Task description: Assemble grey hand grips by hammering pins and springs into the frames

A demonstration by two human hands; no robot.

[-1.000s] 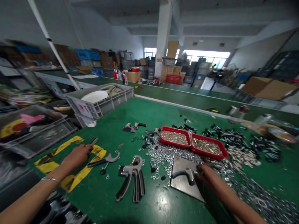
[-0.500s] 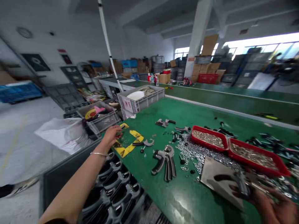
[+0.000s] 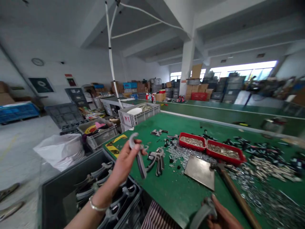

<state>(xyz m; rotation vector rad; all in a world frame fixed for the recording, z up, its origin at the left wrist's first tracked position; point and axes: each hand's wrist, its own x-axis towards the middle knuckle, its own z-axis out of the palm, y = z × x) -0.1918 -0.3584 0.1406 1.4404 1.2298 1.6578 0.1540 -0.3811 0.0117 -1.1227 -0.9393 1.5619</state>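
Observation:
My left hand (image 3: 125,162) is raised over the table's near-left edge, shut on a grey hand-grip handle part (image 3: 138,156) with a curved hooked top. My right hand (image 3: 220,218) is at the bottom edge, below the table's front, holding another grey handle part (image 3: 202,214). A steel plate (image 3: 200,171) lies flat on the green table (image 3: 176,190) between them, with a wooden-handled hammer (image 3: 234,192) beside it. An assembled grey hand gripper (image 3: 157,157) lies just right of my left hand.
Two red trays (image 3: 211,148) of small metal parts sit behind the plate, amid heaps of washers and screws (image 3: 262,165). A dark crate (image 3: 105,190) of handle parts stands below my left arm. Grey crates (image 3: 138,115) sit at the table's far-left corner.
My left hand went to the yellow-taped corner, then came up holding a handle part. My right hand left the steel plate and dropped below the table edge with a handle part. The camera turned left.

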